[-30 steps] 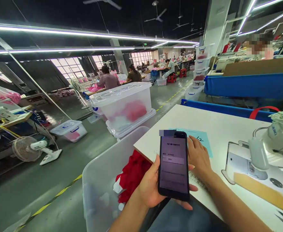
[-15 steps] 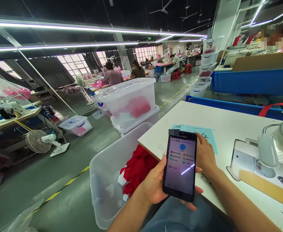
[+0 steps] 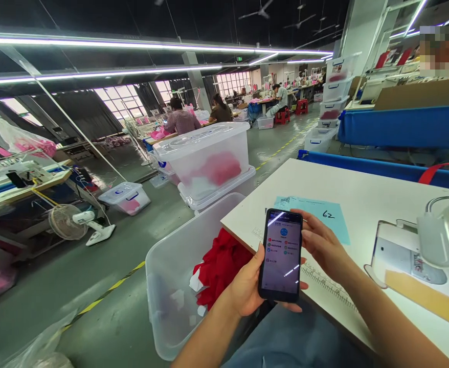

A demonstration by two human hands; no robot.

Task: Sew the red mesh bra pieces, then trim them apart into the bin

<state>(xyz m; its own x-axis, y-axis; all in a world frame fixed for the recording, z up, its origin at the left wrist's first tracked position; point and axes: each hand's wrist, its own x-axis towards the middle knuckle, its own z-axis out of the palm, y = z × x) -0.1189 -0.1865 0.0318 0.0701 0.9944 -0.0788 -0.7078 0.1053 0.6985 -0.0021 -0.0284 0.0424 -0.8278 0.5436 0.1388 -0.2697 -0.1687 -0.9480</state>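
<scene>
A black smartphone (image 3: pixel 281 276) is held upright over the near edge of the white table, its lit screen showing coloured icons and text too small to read. My left hand (image 3: pixel 245 291) grips it from below and the left, with fingertips showing past its right side. At the phone's upper right edge, my right hand (image 3: pixel 326 250) closes on the corner, its fingers partly behind the phone. Beyond the phone, a light blue paper slip (image 3: pixel 337 217) with a printed code and a handwritten "62" lies on the table (image 3: pixel 324 179).
Beside the table's left edge stands an open clear bin (image 3: pixel 163 296) with red fabric (image 3: pixel 219 263) and white scraps. Lidded clear boxes (image 3: pixel 209 163) are stacked behind it. A sewing machine (image 3: pixel 445 230) occupies the right. A fan (image 3: pixel 69 222) stands on the floor; several people sit farther off.
The phone has shifted slightly left, and my right hand has moved left and down along its edge. More of the blue slip and its handwritten number shows. The camera view has turned slightly left.
</scene>
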